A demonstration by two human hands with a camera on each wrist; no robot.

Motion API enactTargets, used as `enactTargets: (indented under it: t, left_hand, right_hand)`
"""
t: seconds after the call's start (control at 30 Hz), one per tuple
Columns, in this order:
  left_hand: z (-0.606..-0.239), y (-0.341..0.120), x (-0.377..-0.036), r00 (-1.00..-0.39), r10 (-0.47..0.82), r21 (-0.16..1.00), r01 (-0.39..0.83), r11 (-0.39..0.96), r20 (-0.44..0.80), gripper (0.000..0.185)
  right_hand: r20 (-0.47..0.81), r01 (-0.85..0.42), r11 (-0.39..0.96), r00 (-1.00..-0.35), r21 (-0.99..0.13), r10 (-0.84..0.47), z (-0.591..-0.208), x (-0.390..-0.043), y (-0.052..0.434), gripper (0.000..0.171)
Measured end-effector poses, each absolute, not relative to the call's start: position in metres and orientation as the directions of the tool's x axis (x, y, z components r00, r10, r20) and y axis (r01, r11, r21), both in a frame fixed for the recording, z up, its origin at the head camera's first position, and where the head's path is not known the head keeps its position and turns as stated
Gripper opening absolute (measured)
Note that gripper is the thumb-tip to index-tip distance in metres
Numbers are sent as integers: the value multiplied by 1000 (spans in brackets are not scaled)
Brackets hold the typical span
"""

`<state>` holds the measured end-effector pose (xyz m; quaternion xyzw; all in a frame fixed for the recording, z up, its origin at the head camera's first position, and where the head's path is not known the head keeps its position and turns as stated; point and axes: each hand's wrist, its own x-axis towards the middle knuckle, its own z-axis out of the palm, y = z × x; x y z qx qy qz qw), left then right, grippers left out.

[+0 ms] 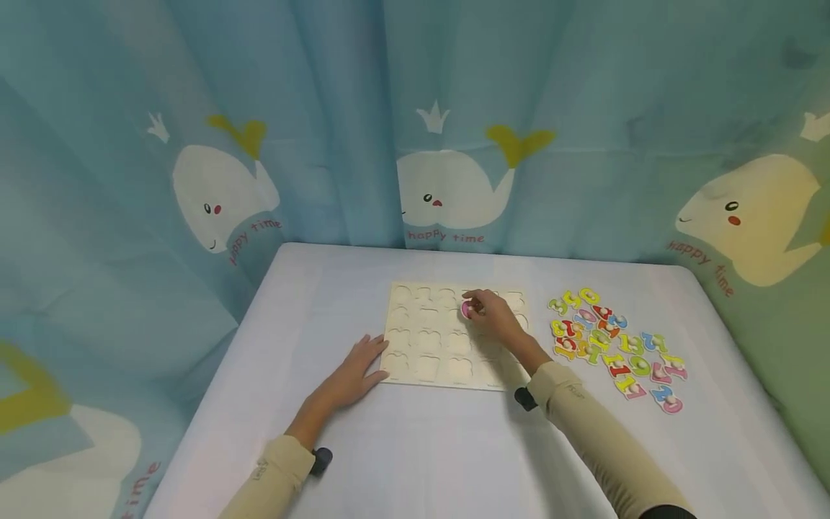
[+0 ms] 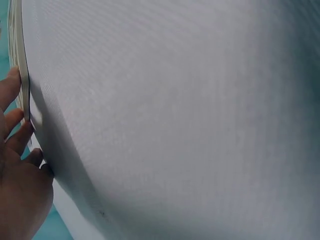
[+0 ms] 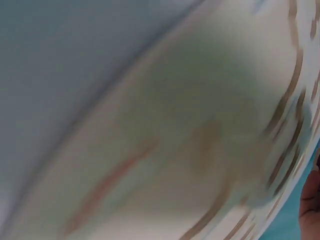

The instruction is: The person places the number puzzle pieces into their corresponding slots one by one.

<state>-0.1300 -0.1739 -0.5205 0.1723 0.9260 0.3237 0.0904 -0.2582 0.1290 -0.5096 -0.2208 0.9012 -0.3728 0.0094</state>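
A pale wooden puzzle board [image 1: 428,324] with rows of shallow recesses lies on the table. Over its upper right part, my right hand [image 1: 494,317] pinches a small pink puzzle piece [image 1: 466,310] by its knob; the piece's shape is partly hidden by the fingers. In the right wrist view the right hand [image 3: 311,205] shows only at the right edge, and the board is blurred. My left hand [image 1: 355,369] lies with spread fingers at the board's left edge, its fingertips touching the edge. The left wrist view shows this left hand [image 2: 22,190] beside the board's side [image 2: 20,55].
Right of the board lie several colourful number pieces with knobs, among them a green nine [image 1: 639,365] and a yellow-orange zero [image 1: 589,295]. The white table [image 1: 415,447] is backed by a blue curtain [image 1: 344,144] printed with whales.
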Motion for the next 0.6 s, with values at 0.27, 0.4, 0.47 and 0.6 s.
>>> enactTargets:
  t: [0.27, 0.4, 0.47, 0.6]
  left_hand:
    - [-518, -171, -133, -922, 384, 614, 275, 740, -50, 56]
    - [-518, -170, -132, -926, 374, 621, 266, 737, -48, 56]
    - [-519, -171, -131, -928, 368, 623, 256, 740, -55, 56]
    - [-523, -173, -129, -928, 367, 620, 256, 742, -57, 55]
  right_hand:
    - [108, -359, 625, -909, -694, -403, -516, -275, 77, 26]
    - [110, -349, 613, -913, -709, -392, -521, -280, 54, 25]
    - [98, -342, 610, -912, -715, -397, -522, -281, 43, 25]
    - [90, -347, 607, -907, -715, -412, -524, -284, 23, 26]
